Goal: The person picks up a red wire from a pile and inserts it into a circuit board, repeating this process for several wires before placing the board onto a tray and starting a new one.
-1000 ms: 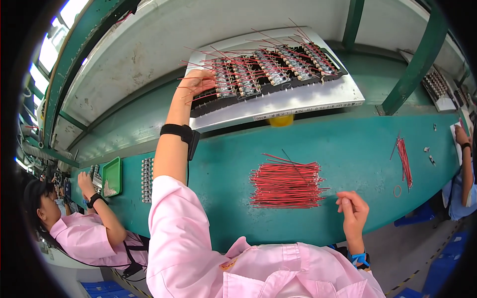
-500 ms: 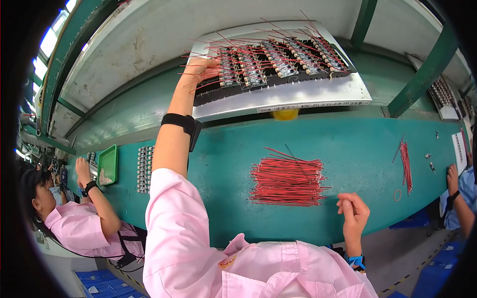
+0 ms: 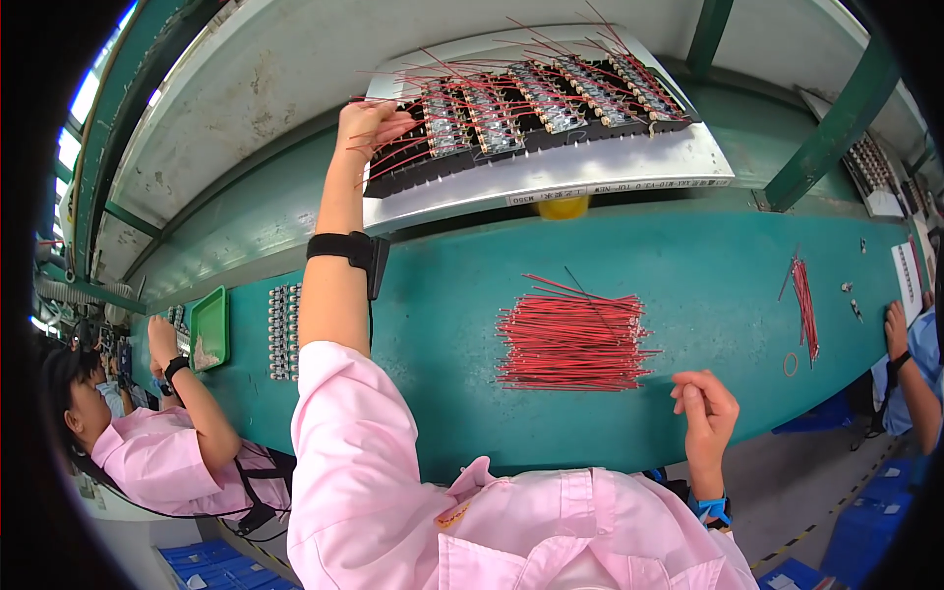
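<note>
My left hand [image 3: 370, 130] reaches up to the left end of a raised black rack [image 3: 401, 181]. Its fingers are pinched together among red wires, apparently on a red wire, though the fingertips partly hide it. Rows of small circuit boards [image 3: 493, 120] with metal parts sit in the rack, red wires sticking out from them. My right hand [image 3: 708, 413] hovers near the table's front edge with fingers curled in and nothing visible in them. To its left lies a thick pile of red wires [image 3: 573, 344] on the green table.
A white metal stand [image 3: 639, 177] carries the rack. At right lie a smaller wire bundle [image 3: 806, 315] and a rubber band [image 3: 791, 365]. At left are a green tray [image 3: 225, 329], rows of small parts [image 3: 284, 332] and a co-worker [image 3: 162, 438]. Green posts [image 3: 831, 128] rise behind.
My left hand has drawn slightly left, away from the nearest row of boards, with its fingers still together. My right hand keeps its curled pose. The whole view has shifted a little.
</note>
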`<act>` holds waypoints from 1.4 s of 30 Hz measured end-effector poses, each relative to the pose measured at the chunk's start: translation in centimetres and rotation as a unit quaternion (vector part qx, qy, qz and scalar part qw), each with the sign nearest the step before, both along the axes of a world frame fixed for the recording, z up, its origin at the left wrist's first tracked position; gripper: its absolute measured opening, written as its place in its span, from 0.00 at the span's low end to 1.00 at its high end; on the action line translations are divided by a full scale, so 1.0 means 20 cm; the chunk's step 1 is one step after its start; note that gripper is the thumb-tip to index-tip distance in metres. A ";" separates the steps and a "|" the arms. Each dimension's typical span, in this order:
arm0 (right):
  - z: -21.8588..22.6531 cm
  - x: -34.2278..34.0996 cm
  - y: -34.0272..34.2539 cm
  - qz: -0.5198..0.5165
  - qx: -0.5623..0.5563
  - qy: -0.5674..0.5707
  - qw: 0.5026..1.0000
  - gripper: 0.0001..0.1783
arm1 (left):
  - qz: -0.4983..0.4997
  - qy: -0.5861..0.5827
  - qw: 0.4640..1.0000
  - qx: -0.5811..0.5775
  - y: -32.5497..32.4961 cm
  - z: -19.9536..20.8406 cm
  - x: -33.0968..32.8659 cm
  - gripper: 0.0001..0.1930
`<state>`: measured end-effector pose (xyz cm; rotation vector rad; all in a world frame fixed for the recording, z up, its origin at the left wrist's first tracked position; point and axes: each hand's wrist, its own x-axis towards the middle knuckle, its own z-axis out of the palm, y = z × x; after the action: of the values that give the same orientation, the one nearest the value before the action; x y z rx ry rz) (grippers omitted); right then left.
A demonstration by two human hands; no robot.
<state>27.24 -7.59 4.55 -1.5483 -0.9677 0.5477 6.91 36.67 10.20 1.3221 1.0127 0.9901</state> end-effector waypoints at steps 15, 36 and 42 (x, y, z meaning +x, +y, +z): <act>0.06 -0.20 -0.06 0.023 -0.005 0.001 1.000 0.07 | 0.235 -0.067 0.951 0.187 -0.21 0.12 -0.48 0.11; -0.02 -0.29 -0.13 0.191 0.035 -0.091 0.977 0.12 | 0.231 0.600 0.720 0.261 -1.06 -0.34 -1.20 0.20; -0.04 -0.27 -0.13 0.178 0.005 -0.071 0.981 0.11 | 0.209 0.621 0.746 0.116 -0.91 -0.34 -1.18 0.10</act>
<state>21.79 -10.16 3.78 -1.4255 -1.3696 0.6860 -16.72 18.40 3.46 2.0625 2.3280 0.4180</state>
